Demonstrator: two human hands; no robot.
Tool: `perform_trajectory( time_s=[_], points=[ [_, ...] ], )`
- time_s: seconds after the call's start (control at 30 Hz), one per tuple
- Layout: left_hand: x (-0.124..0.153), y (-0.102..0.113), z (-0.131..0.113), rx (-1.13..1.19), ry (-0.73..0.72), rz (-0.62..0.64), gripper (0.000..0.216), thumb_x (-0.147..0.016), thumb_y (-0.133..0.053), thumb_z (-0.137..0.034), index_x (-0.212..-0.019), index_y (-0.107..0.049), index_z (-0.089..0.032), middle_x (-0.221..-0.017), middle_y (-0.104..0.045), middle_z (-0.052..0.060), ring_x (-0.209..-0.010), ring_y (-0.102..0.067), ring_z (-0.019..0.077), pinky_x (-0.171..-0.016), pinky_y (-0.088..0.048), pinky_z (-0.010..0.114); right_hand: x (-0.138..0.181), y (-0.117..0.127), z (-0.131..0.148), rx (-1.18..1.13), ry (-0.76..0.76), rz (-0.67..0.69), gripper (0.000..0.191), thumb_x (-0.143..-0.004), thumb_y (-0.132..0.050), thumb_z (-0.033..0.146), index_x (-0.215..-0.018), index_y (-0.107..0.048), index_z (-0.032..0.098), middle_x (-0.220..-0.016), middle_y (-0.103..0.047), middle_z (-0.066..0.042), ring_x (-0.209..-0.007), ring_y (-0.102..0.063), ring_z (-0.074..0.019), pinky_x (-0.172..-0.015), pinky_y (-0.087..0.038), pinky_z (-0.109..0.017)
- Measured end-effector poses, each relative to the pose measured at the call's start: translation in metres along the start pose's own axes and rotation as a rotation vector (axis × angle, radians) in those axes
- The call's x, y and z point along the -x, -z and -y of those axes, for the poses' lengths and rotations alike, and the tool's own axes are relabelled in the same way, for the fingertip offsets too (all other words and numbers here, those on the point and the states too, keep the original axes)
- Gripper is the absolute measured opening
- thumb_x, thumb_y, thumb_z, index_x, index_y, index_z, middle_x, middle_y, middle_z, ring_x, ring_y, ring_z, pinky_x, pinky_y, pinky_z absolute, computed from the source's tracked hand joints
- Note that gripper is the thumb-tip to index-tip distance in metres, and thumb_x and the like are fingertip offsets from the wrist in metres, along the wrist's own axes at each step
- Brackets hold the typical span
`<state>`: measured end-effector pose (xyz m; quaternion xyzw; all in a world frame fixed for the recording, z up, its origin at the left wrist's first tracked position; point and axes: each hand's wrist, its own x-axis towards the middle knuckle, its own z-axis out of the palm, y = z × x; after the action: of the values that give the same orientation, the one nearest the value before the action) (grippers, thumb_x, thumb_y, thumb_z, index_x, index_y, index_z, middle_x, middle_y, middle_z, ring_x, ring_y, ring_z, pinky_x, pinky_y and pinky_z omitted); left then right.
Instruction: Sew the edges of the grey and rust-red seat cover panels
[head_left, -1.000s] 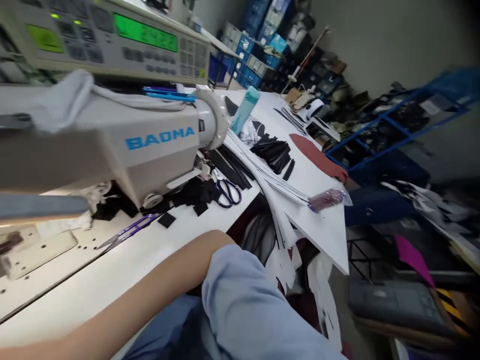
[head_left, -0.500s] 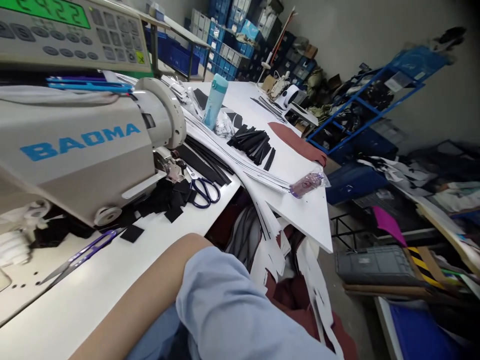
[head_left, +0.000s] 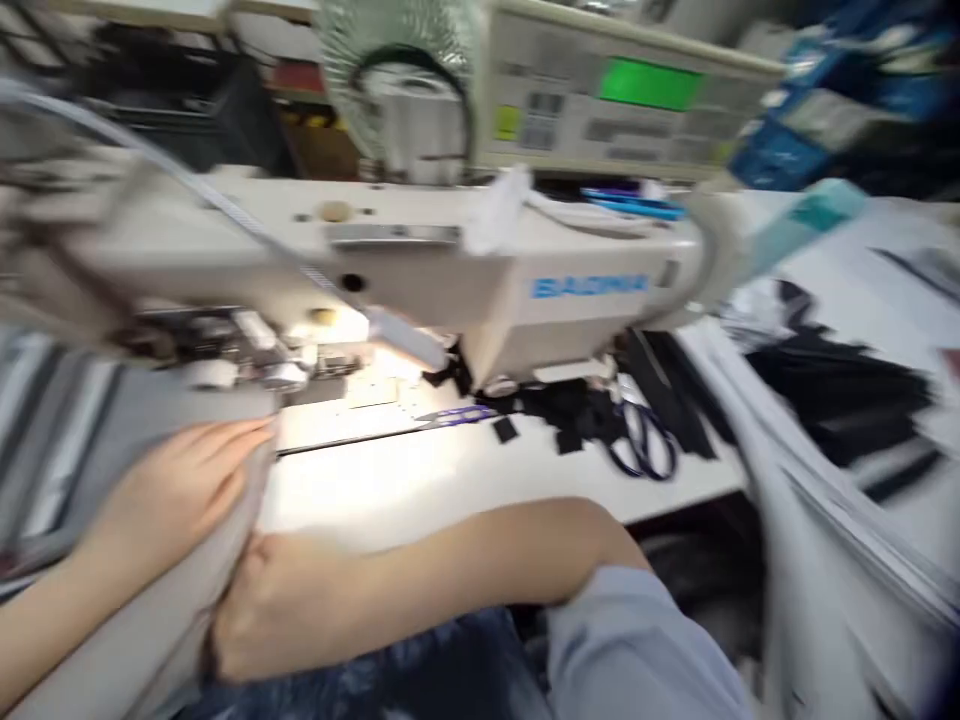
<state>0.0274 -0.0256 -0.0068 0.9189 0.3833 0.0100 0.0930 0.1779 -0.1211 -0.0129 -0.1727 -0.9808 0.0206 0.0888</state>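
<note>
"What writing is there to read?"

"Ahead and to the right of both hands, the sewing machine (head_left: 427, 275) bears blue lettering (head_left: 589, 287): BAOMA. Above that, the control panel (head_left: 562, 125) has a green display (head_left: 651, 84), its digits too smeared to read."

"And the hands?"

"The left hand (head_left: 180, 490) lies flat, fingers stretched out together, on the grey fabric (head_left: 172, 615). The right hand (head_left: 281, 605), blurred and nearer the body, is curled closed on that fabric's edge."

"So where does the fabric lie?"

"Under the left hand, from beside the machine's sewing end back between the forearms."

"Containers?"

"Beyond the left hand, behind the machine, a dark bin (head_left: 251, 115); I can't make out its contents. Far to the right of the right hand are blue crates (head_left: 780, 150), contents blurred, and a teal bottle (head_left: 814, 225)."

"Anything closer?"

"Thread snips (head_left: 461, 415) and scissors (head_left: 645, 445), both right of the hands, near black fabric pieces (head_left: 574, 405)."
</note>
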Motion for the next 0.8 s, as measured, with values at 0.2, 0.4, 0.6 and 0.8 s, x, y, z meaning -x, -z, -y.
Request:
perform_trajectory(
  time_s=[0.2, 0.4, 0.6, 0.8],
  points=[
    [0.013, 0.001, 0.031, -0.016, 0.072, 0.027, 0.048, -0.086, -0.039, -0.014, -0.126, -0.064, -0.018, -0.133, -0.063, 0.01, -0.119, -0.057, 0.027, -0.103, -0.047, 0.046, -0.004, -0.028, -0.001, 0.118, -0.053, -0.209, 0.022, -0.086, -0.046, 0.003, -0.078, -0.066, 0.009, -0.075, -0.069, -0.017, -0.061, -0.058, -0.0195, -0.052, -0.038, -0.033],
    [0.009, 0.0, 0.031, -0.017, 0.034, -0.016, 0.047, -0.085, -0.038, -0.009, -0.124, -0.063, -0.015, -0.131, -0.063, 0.01, -0.118, -0.056, 0.0259, -0.105, -0.046, 0.044, -0.004, -0.038, 0.006, 0.233, -0.093, -0.31, 0.023, -0.087, -0.044, 0.005, -0.087, -0.067, 0.003, -0.092, -0.072, -0.028, -0.07, -0.065, -0.0251, -0.06, -0.043, -0.038],
    [-0.002, -0.004, 0.039, -0.05, 0.035, -0.038, 0.045, -0.087, -0.037, -0.007, -0.124, -0.062, -0.014, -0.13, -0.062, 0.011, -0.12, -0.055, 0.0267, -0.107, -0.045, 0.044, -0.009, -0.042, -0.004, 0.221, -0.163, -0.331, 0.022, -0.087, -0.045, 0.007, -0.08, -0.066, 0.006, -0.083, -0.073, -0.024, -0.068, -0.066, -0.0249, -0.061, -0.044, -0.036],
    [-0.013, -0.003, 0.043, -0.046, 0.073, -0.059, 0.043, -0.088, -0.038, -0.007, -0.122, -0.063, -0.017, -0.127, -0.064, 0.009, -0.116, -0.058, 0.0253, -0.105, -0.046, 0.041, -0.014, -0.039, -0.016, 0.221, -0.178, -0.341, 0.023, -0.085, -0.044, 0.003, -0.075, -0.064, 0.008, -0.075, -0.071, -0.021, -0.066, -0.067, -0.0256, -0.058, -0.045, -0.035]
  ],
)
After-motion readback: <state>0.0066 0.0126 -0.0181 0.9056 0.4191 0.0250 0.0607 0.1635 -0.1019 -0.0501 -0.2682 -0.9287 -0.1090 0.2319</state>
